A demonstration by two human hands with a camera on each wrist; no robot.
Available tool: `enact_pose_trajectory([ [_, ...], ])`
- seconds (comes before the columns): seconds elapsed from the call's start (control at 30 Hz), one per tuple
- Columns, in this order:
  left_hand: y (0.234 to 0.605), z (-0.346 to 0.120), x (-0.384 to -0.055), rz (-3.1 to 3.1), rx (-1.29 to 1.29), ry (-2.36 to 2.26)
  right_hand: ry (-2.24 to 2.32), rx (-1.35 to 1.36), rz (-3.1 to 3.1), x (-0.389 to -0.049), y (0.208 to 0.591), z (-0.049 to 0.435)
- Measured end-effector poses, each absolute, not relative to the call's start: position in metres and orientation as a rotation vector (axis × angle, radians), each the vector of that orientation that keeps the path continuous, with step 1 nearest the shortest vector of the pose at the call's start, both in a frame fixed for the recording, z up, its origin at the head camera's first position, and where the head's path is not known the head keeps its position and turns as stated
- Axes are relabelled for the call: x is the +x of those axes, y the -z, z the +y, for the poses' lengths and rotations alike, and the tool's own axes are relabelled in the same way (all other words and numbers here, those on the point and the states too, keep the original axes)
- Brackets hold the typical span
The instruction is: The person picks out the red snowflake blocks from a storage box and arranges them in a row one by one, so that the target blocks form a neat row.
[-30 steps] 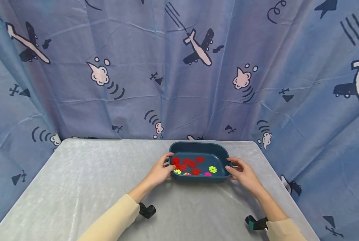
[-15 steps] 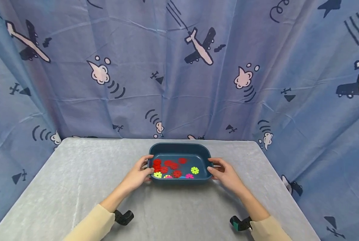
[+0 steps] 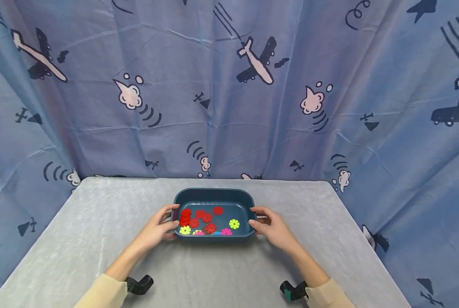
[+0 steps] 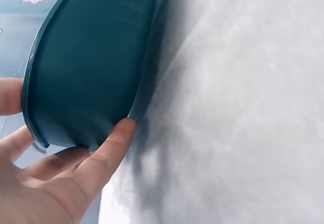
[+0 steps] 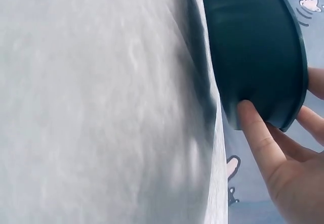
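Note:
Between both hands is a dark teal plastic basin [image 3: 214, 240], rectangular with rounded corners. My left hand [image 3: 155, 229] grips its left end, thumb at the rim and fingers along the outside. At the right end, my right hand [image 3: 272, 227] holds it in the same manner. Inside lie several notched plastic discs: a cluster of red discs [image 3: 194, 223] to the left, a yellow disc [image 3: 234, 224] to the right, a pink disc [image 3: 226, 232] near the front. The wrist views show the basin's outer wall [image 4: 91, 62] with fingertips against it. Whether its base touches the table is unclear.
A pale grey cloth covers the table [image 3: 214, 278]. Behind and beside it hangs a blue curtain [image 3: 168, 107] printed with airplanes. Black devices are strapped at both wrists, the left wrist device [image 3: 140, 285] and the right wrist device [image 3: 293, 291].
Both hands have carried the basin leftward across the table, and slightly nearer in the last half second. Its discs have moved along with it, and both grips look the same.

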State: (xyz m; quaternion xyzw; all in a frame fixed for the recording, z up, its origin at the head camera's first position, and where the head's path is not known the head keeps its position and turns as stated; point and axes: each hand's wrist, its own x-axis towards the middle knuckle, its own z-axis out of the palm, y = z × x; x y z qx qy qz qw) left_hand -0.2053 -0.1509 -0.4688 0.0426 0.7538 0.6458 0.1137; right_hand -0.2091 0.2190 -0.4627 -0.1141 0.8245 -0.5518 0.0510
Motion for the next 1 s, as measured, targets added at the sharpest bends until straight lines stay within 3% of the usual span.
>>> enact_pose_trajectory([
  [0.53,0.482,-0.179,-0.192,2.174,0.081,-1.877,1.601,-0.389,2.481,-0.202,0.473,0.197],
  [1.0,0.484,-0.18,-0.193,2.274,0.105,-1.763,1.289,-0.548,2.825,-0.209,0.429,0.2],
])
